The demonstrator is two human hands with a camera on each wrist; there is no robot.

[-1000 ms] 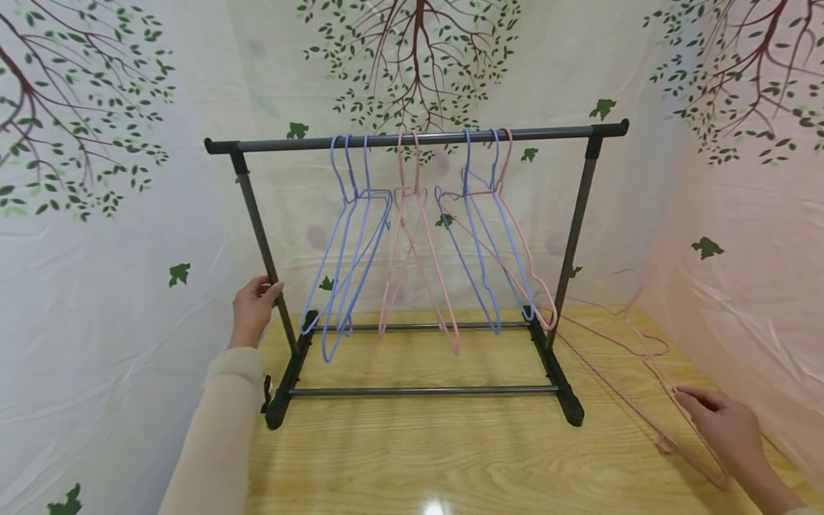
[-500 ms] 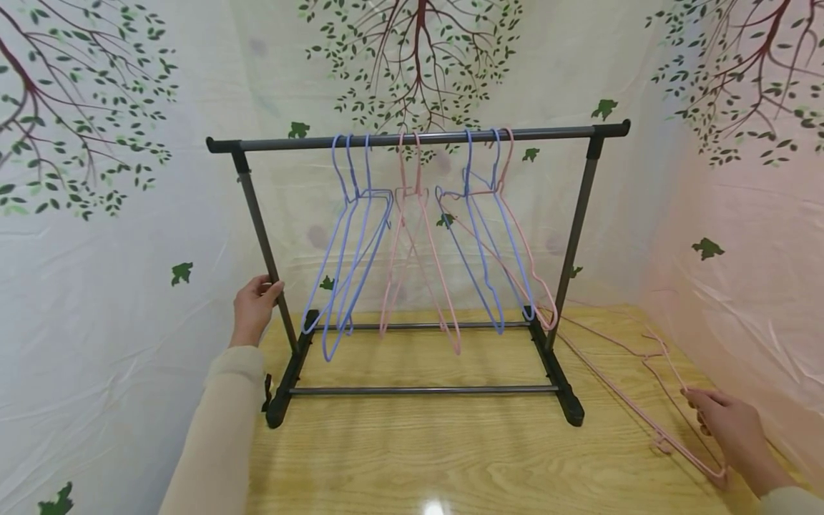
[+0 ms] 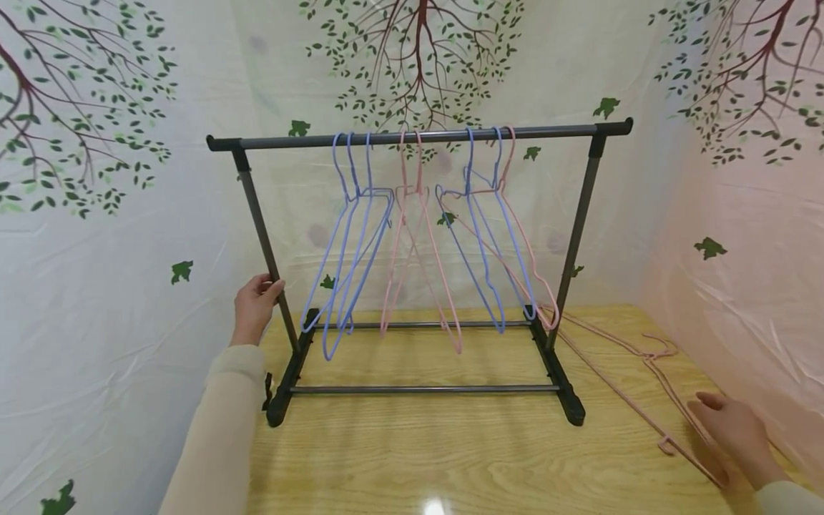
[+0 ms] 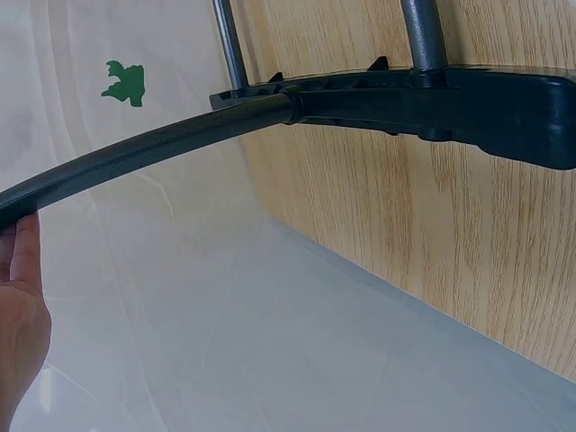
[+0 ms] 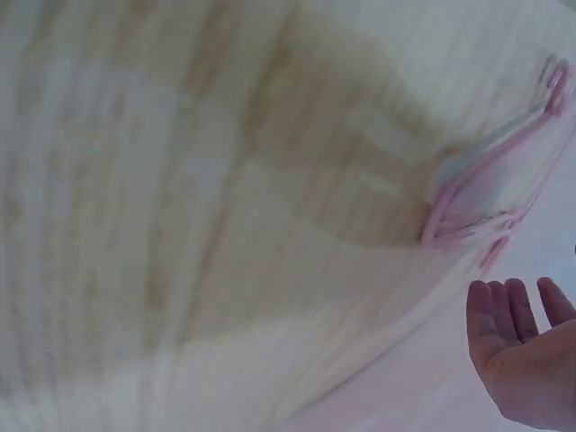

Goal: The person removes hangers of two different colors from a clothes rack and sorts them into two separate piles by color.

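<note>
My left hand (image 3: 253,309) grips the left post (image 3: 254,214) of a black clothes rack, thumb in front. In the left wrist view its fingers (image 4: 27,252) reach up to that post from below. At the right, my right hand (image 3: 737,433) hovers beside pink clothes hangers (image 3: 646,355) stacked flat on the table, holding nothing. The right wrist view shows this hand (image 5: 522,351) with loose fingers and a blurred pink hanger (image 5: 434,220) past them. Along the rack's top bar (image 3: 438,136) hang three blue hangers (image 3: 328,355), two pink ones (image 3: 458,346), then two blue and one pink (image 3: 549,326).
The rack stands on black feet (image 3: 569,400) joined by two low rods (image 3: 425,390). Beneath it is a wood-grain table (image 3: 412,458). A pale sheet (image 3: 116,307) printed with trees and leaves encloses the back and sides.
My right hand has let go of the pink hanger that it held partly raised; that hanger now lies flat with the other. The left hand stays on the post.
</note>
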